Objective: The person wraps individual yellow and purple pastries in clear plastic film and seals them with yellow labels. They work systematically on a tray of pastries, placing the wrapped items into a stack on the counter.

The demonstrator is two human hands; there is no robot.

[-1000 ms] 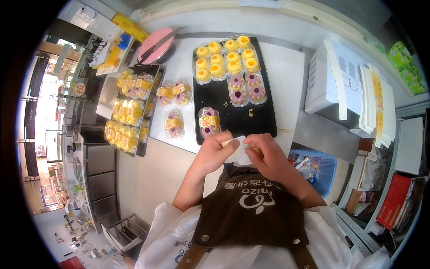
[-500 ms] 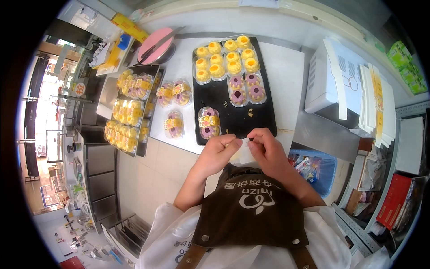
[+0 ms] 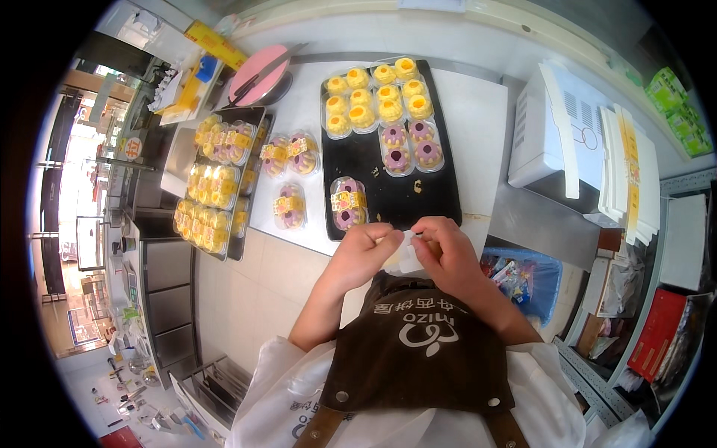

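Observation:
In front of my apron, at the near edge of the black tray (image 3: 403, 205), my left hand (image 3: 357, 257) and my right hand (image 3: 449, 254) pinch a small white sheet (image 3: 407, 258) between them. Thumbs and forefingers are closed on its upper edge. A clear box of purple pastries with a yellow band label (image 3: 348, 203) sits on the tray just beyond my left hand. Farther up the tray are clear packs of purple pastries (image 3: 396, 149) and yellow pastries (image 3: 361, 113), several with no band visible.
Left of the tray, three labelled purple boxes (image 3: 289, 207) lie on the white table. Another tray (image 3: 240, 237) holds several labelled boxes beside a pink round stand (image 3: 258, 84) with a long knife (image 3: 270, 69). A white machine (image 3: 538, 142) stands right; below is a blue bin (image 3: 549, 276).
Both hands stay at nearly the same place. The right hand's fingers have shifted slightly, and less of the white sheet shows between the hands.

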